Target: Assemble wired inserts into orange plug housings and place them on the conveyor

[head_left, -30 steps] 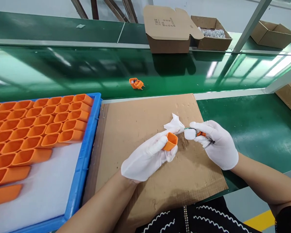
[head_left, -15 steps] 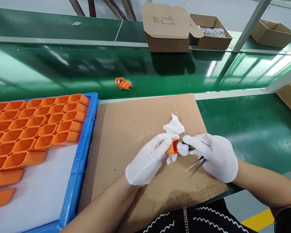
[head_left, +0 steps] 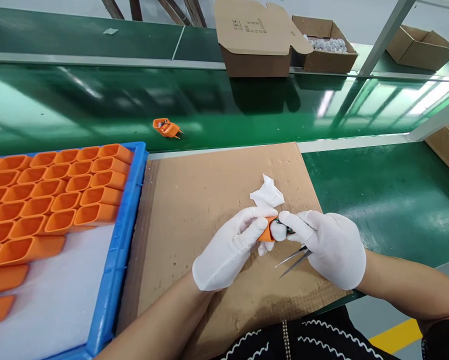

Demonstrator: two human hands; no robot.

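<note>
Over the cardboard sheet [head_left: 194, 200], my white-gloved left hand [head_left: 232, 245] is closed on a small orange plastic shell [head_left: 268, 231], its mouth turned to the right. My gloved right hand [head_left: 327, 245] pinches a small circuit board [head_left: 289, 230], largely hidden by the fingers, at that mouth. A rounded white shape [head_left: 278, 231] sits between them; I cannot tell whether it is a part or a fingertip. Metal tweezers [head_left: 295, 260] also stick out from under my right hand, pointing down-left. Just behind the hands lies a crumpled white scrap [head_left: 267, 192].
To the left stands a blue tray [head_left: 114, 260] with rows of hollow orange shells [head_left: 69, 200]. An orange plug-like piece with pins [head_left: 168, 128] lies on the green belt [head_left: 134, 105]. Cardboard boxes [head_left: 254, 62] stand on the rear ledge, one holding white pieces [head_left: 327, 45].
My right hand has moved slightly left, bringing the circuit board closer to the orange shell's mouth. The tweezers shifted left with it. The orange plug-like piece on the belt has moved left.
</note>
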